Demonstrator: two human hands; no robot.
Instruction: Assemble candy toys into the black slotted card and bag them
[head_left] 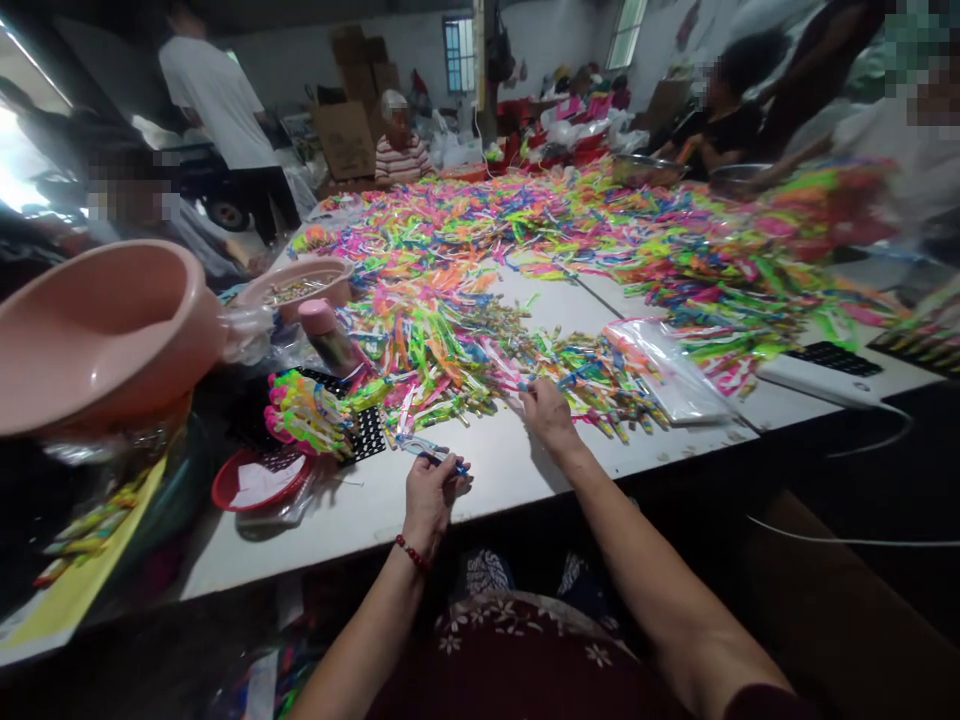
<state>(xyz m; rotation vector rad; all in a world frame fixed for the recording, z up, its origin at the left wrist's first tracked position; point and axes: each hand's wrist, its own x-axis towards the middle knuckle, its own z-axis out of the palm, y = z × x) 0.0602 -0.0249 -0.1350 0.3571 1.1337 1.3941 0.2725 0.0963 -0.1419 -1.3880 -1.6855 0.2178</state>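
Near the front edge of the white table, my left hand (431, 495) is closed around a few thin plastic pieces (418, 446), bluish and white, whose ends stick out toward the pile. A dark red bead bracelet circles that wrist. My right hand (551, 415) reaches to the near edge of a big pile of colourful plastic pieces (439, 345), with its fingertips pinched on a thin pink-and-blue piece (517, 382). What exactly these pieces are is too small to tell. Many in the pile have brownish, stick-like ends.
To the left stand a large pink basin (97, 330), a pink-capped bottle (326, 335), a bundle of bright pieces (307, 412) on a black perforated tray (369, 435), and a red bowl (259, 480) with paper. Plastic bags (667, 370) and a white corded device (817, 382) lie right. Several people surround the table.
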